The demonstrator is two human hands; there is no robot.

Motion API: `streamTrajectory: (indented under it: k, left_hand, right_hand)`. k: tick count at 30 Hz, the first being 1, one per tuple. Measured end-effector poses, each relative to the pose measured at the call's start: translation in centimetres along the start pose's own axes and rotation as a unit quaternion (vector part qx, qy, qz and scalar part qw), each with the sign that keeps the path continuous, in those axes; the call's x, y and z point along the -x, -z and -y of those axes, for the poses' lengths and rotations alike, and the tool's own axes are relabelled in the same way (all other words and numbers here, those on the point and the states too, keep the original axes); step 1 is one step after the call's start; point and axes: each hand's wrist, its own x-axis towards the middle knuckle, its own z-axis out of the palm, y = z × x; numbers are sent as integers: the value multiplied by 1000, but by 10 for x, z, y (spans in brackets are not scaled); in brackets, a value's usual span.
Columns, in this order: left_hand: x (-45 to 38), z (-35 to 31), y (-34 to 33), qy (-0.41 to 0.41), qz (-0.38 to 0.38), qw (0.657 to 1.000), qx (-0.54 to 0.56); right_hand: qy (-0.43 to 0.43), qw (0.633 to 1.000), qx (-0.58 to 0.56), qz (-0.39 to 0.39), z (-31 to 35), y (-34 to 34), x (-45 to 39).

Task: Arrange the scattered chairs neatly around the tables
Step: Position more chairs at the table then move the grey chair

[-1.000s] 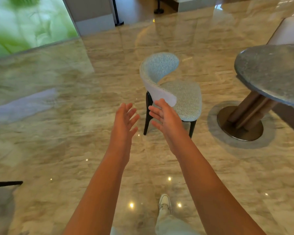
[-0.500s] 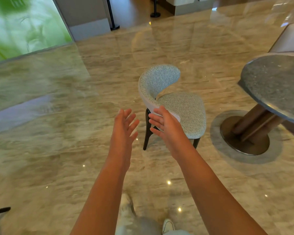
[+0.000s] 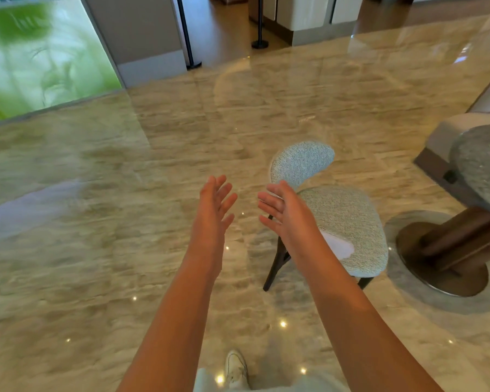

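A pale speckled chair (image 3: 343, 222) with a curved backrest and dark legs stands on the marble floor, its seat facing the round grey stone table (image 3: 484, 168) at the right edge. My right hand (image 3: 283, 213) is open, fingers spread, in front of the chair's backrest and hiding its near part; I cannot tell whether it touches. My left hand (image 3: 214, 205) is open too, held in the air to the left of the chair, holding nothing.
The table's brown pedestal (image 3: 450, 250) sits in a round metal base just right of the chair. A grey sofa (image 3: 464, 128) lies behind the table. Black stanchion posts (image 3: 259, 43) and a glass wall (image 3: 40, 58) stand far off. Bare marble floor stretches to the left.
The view has swung left, so the chair and table now sit further right. Both hands stay open and raised; the right hand sits higher against the backrest.
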Motion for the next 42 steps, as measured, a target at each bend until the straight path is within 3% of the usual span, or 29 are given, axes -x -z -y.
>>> streamTrajectory:
  k: [10, 23, 33, 42]
  left_hand:
    - [-120, -17, 7, 32, 32, 999, -9]
    - [-307, -58, -65, 20, 30, 998, -43]
    - [-402, -38, -163, 73, 145, 983, -87]
    - [-472, -15, -249, 161, 353, 913, -125]
  right_hand:
    - [-1, 999, -2, -36, 18, -31, -104]
    - [5, 999, -34, -7, 99, -37, -307]
    - [1, 988, -79, -136, 132, 37, -365]
    - [37, 925, -139, -350, 143, 85, -397]
